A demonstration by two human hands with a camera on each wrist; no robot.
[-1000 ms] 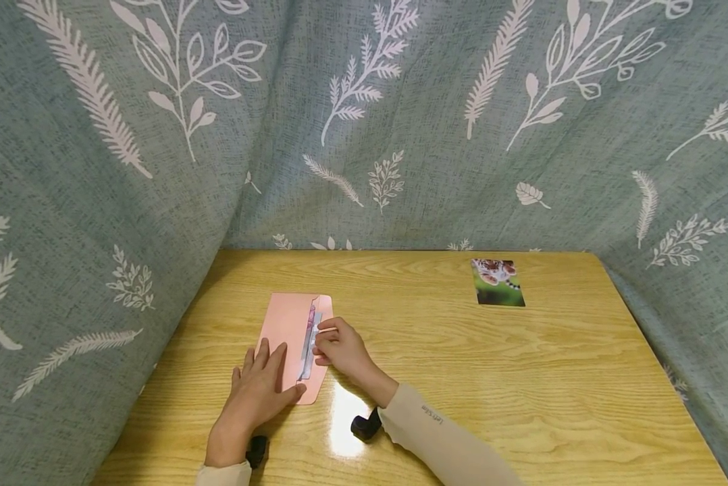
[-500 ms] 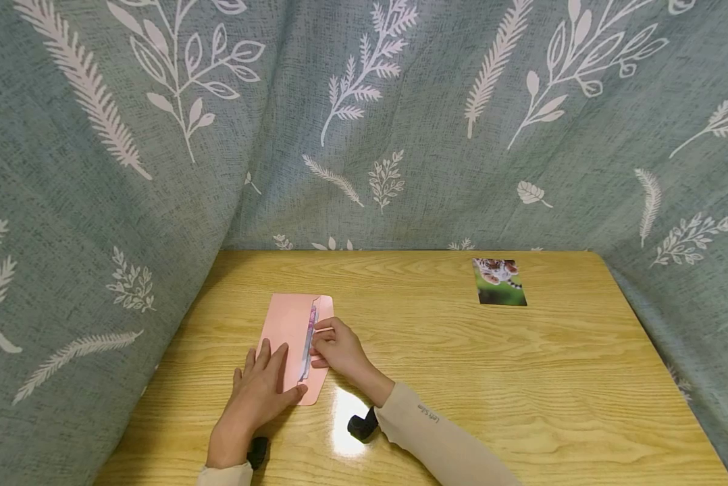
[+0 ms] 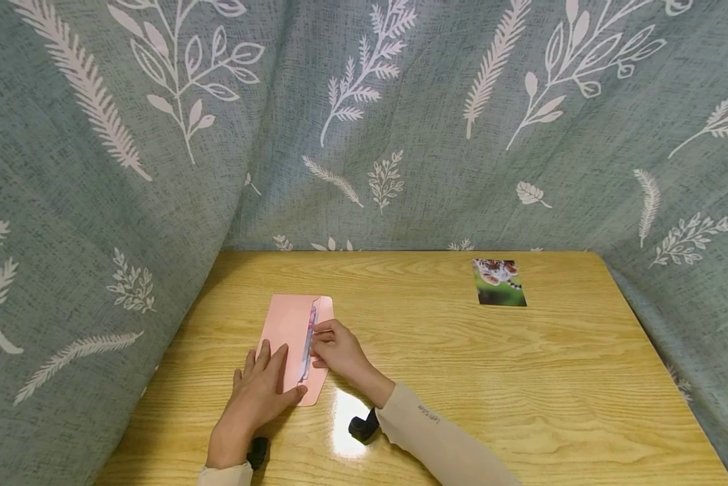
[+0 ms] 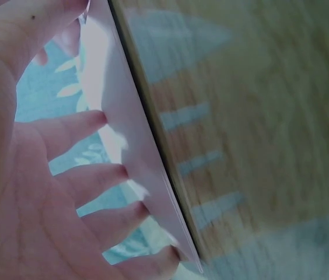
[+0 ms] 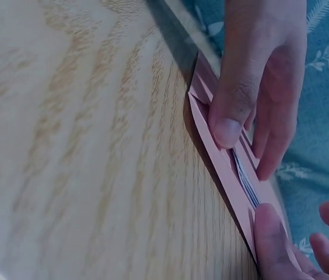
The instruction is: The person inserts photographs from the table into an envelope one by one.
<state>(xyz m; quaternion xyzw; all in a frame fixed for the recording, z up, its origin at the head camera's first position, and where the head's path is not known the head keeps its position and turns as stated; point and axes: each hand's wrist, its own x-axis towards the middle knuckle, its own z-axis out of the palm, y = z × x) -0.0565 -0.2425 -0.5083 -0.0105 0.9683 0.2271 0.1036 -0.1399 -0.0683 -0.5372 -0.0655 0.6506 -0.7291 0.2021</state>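
Note:
A pink envelope lies on the table with its flap folded out to the right. Printed cards show in its mouth as a narrow purple and grey-blue strip. My left hand rests on the envelope, fingers spread and thumb near the mouth's lower corner; in the left wrist view the fingertips press the pink paper. My right hand pinches the cards' edge at the mouth with curled fingers. Seen from the right wrist, the thumb covers part of the stacked edges; most of the cards is hidden inside.
A tiger photo lies at the back right of the wooden table. Grey-green leaf-print cloth hangs behind the table and at both sides. Black wrist-camera mounts sit close to the tabletop.
The cards have slid left, deeper into the envelope, so a narrower strip shows. My right hand has shifted slightly left with them. My left hand has stayed in place.

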